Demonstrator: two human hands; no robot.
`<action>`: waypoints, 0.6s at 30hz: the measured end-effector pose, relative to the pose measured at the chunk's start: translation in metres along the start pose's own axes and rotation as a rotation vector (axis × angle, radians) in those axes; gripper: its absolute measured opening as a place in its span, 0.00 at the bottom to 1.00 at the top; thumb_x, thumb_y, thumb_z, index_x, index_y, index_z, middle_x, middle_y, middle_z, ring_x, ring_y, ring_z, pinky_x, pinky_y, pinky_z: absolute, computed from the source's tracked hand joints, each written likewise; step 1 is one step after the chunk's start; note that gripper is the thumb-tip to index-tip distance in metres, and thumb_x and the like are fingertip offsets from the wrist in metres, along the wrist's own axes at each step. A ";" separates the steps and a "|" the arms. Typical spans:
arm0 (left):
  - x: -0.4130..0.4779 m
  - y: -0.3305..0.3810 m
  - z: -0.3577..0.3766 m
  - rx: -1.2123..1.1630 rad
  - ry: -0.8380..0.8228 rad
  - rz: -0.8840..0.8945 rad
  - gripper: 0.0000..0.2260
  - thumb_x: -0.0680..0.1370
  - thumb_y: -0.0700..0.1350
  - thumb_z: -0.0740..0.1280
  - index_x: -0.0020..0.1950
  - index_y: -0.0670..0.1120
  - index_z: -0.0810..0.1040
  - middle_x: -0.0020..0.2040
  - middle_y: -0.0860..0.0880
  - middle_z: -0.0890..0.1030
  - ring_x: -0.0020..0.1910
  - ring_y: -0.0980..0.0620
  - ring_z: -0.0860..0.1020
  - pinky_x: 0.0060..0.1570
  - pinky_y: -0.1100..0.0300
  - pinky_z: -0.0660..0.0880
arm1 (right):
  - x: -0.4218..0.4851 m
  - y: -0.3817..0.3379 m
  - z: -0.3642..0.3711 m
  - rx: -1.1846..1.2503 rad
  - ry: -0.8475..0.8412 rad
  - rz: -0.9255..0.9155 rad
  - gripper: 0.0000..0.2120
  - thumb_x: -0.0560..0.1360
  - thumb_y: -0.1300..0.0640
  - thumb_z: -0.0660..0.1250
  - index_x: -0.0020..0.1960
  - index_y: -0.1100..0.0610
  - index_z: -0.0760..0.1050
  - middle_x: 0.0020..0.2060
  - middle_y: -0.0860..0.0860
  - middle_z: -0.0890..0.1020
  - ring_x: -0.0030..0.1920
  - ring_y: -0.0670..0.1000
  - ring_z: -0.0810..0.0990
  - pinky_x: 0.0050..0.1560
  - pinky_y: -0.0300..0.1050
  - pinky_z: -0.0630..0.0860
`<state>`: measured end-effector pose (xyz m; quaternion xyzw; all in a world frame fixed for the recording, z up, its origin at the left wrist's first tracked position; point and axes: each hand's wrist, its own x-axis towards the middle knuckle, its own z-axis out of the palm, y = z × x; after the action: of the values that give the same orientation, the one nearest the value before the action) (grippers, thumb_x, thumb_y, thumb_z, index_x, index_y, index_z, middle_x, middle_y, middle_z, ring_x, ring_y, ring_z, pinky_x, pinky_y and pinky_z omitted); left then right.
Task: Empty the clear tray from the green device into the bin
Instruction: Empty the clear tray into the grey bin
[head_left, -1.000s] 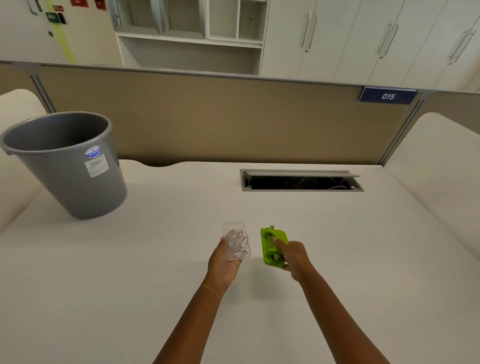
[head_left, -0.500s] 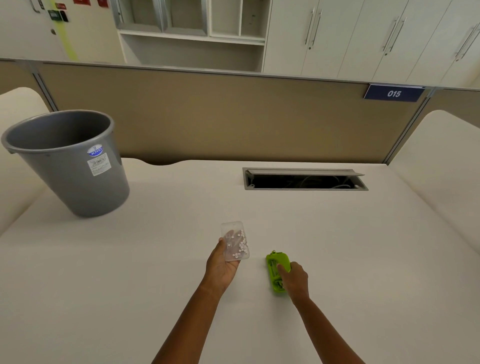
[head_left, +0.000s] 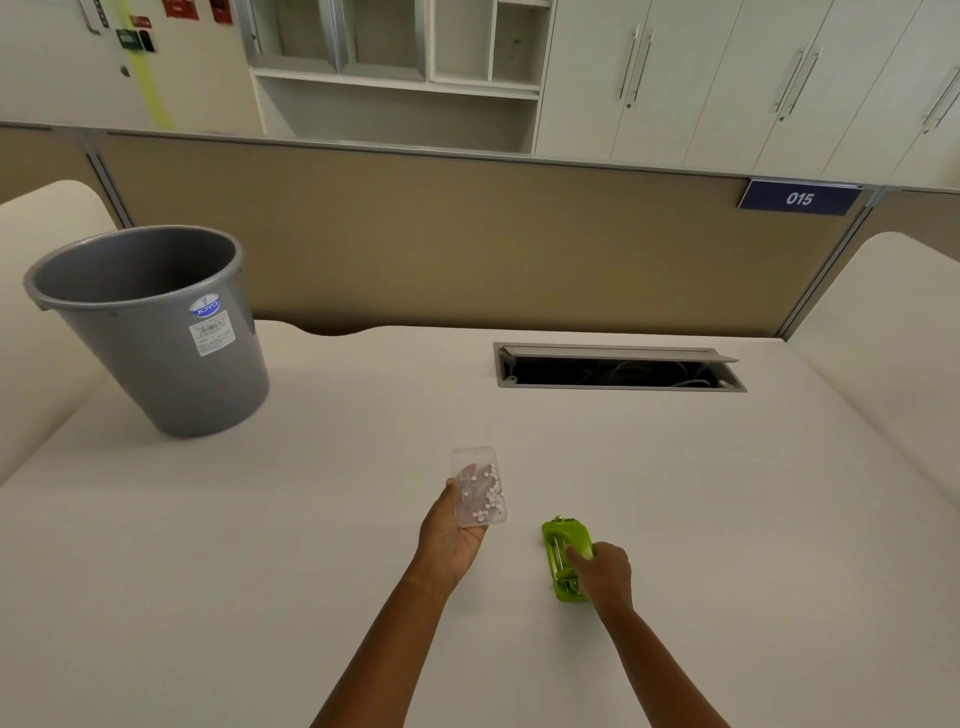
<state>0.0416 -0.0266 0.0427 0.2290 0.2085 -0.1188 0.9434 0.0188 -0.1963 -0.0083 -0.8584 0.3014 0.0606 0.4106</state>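
left hand cups tray level, open side up, so its white bits stay in. right hand closed on device, resting on desk. bin well apart, far left.

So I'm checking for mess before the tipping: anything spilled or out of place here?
Nothing spilled: the white bits sit inside the clear tray in the left hand. One oddity: the grey bin stands on the desk, and a hatch is open.
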 end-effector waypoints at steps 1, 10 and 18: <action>0.000 0.001 0.000 -0.002 0.000 0.001 0.15 0.82 0.43 0.49 0.48 0.40 0.74 0.45 0.42 0.79 0.46 0.45 0.75 0.31 0.60 0.80 | -0.002 -0.002 -0.002 -0.017 -0.014 0.012 0.19 0.73 0.56 0.66 0.27 0.57 0.63 0.40 0.60 0.73 0.41 0.56 0.73 0.43 0.48 0.69; -0.004 0.010 0.000 -0.002 0.005 0.024 0.15 0.82 0.42 0.51 0.47 0.40 0.75 0.37 0.45 0.84 0.37 0.48 0.82 0.30 0.60 0.80 | -0.029 -0.056 -0.012 0.235 0.044 -0.187 0.16 0.76 0.59 0.64 0.60 0.65 0.73 0.59 0.62 0.76 0.57 0.58 0.76 0.57 0.46 0.70; -0.006 0.022 0.000 0.130 -0.035 0.094 0.15 0.82 0.43 0.50 0.48 0.41 0.76 0.34 0.46 0.85 0.33 0.51 0.83 0.31 0.63 0.80 | -0.053 -0.117 0.009 0.638 -0.468 -0.064 0.12 0.77 0.65 0.56 0.47 0.62 0.78 0.48 0.60 0.81 0.43 0.53 0.80 0.36 0.36 0.78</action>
<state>0.0431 -0.0068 0.0538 0.2970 0.1726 -0.0915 0.9347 0.0436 -0.1080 0.0828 -0.6595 0.1766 0.1453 0.7161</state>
